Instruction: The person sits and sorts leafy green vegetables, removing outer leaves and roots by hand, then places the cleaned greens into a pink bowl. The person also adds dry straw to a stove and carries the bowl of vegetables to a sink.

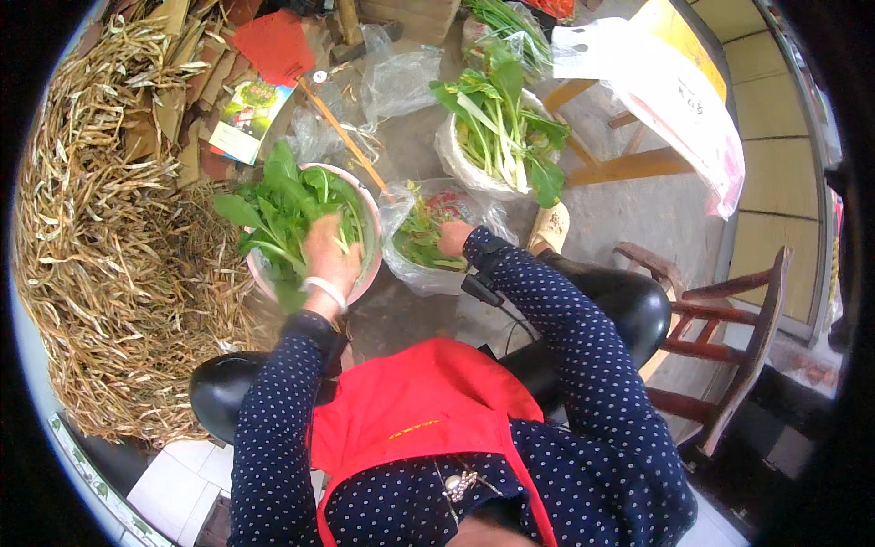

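Note:
My left hand [333, 254] reaches into a pink-rimmed basin [372, 219], over a heap of leafy greens [273, 198]; its fingers are partly hidden by stems, and its grip cannot be made out. To the right, my right hand [454, 238] is at a bowl lined with a clear plastic bag [437, 279], which holds wilted leaves and trimmings [417, 236]. Its fingers look curled, but whether they hold anything is hidden. Beyond it stands a container wrapped in whitish plastic [448, 147], filled with leafy greens with pale stems [502, 130].
A large pile of dried stalks [130, 273] lies at left. A red fly swatter [277, 48], a booklet [251, 113] and crumpled plastic bags [400, 82] lie ahead. At right are a wooden stool [629, 167] bearing a white plastic bag [656, 68], and a wooden chair [745, 349].

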A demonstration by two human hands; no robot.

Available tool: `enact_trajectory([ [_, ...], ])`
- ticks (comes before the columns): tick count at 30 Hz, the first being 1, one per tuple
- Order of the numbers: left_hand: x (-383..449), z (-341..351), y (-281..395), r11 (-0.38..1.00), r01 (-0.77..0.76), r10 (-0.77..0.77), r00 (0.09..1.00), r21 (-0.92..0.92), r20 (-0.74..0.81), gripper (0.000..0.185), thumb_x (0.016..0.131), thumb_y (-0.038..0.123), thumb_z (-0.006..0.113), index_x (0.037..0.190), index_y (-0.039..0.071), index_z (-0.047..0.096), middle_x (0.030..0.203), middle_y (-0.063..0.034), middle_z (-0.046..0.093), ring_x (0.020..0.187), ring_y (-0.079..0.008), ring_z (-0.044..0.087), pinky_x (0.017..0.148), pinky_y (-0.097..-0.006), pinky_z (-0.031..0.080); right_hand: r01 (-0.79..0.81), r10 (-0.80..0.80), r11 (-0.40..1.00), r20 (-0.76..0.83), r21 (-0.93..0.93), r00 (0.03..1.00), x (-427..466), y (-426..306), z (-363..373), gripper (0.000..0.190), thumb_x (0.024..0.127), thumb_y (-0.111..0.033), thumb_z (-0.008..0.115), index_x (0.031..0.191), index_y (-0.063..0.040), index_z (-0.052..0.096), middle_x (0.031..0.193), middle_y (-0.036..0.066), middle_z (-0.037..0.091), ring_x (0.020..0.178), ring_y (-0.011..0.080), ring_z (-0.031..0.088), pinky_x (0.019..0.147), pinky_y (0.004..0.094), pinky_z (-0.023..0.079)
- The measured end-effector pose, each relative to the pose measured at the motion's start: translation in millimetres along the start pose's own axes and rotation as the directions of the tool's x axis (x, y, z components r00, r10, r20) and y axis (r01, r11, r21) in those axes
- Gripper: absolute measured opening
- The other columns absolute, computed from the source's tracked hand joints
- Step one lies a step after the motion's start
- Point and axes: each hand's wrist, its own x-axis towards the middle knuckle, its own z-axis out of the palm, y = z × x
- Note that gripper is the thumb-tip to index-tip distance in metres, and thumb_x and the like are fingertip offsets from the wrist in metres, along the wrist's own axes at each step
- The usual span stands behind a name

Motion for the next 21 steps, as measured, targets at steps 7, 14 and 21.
enact_trajectory([
  [7,-26,22,40,0.884,-0.423,0.214,0.745,0.199,0.632,0.054,0.077,0.019,0.067,0.128,0.015,0.049,0.127,-0.0132,0.047,0.116,-0.0321,0.044,0.098,-0.042,0.037,0.072,-0.075,0.995,0.04,0.068,0.996,53,31,85,0.046,0.071,-0.032,0.063,0.107,-0.003,0.064,0.106,0.022,0.063,0.097,0.0312,0.063,0.086,0.0398,0.049],
  [14,-30,26,23,0.854,-0.401,0.04,0.686,0.332,0.727,0.027,0.077,0.016,0.06,0.104,0.014,0.067,0.106,-0.0131,0.055,0.109,-0.0299,0.047,0.092,-0.0403,0.038,0.442,-0.339,0.818,0.313,-0.368,0.887,52,79,54,0.039,0.058,-0.029,0.077,0.085,-0.004,0.064,0.085,0.018,0.065,0.085,0.0375,0.063,0.071,0.043,0.05],
  [21,-31,21,49,0.843,-0.389,0.05,0.744,0.371,0.666,0.02,0.075,0.013,0.059,0.089,0.013,0.072,0.102,-0.0119,0.056,0.107,-0.029,0.048,0.09,-0.0394,0.039,0.291,-0.278,0.938,-0.092,0.191,0.956,-32,100,-45,0.058,0.054,-0.03,0.084,0.096,0.0,0.058,0.083,0.024,0.063,0.088,0.0413,0.061,0.071,0.0439,0.052],
])
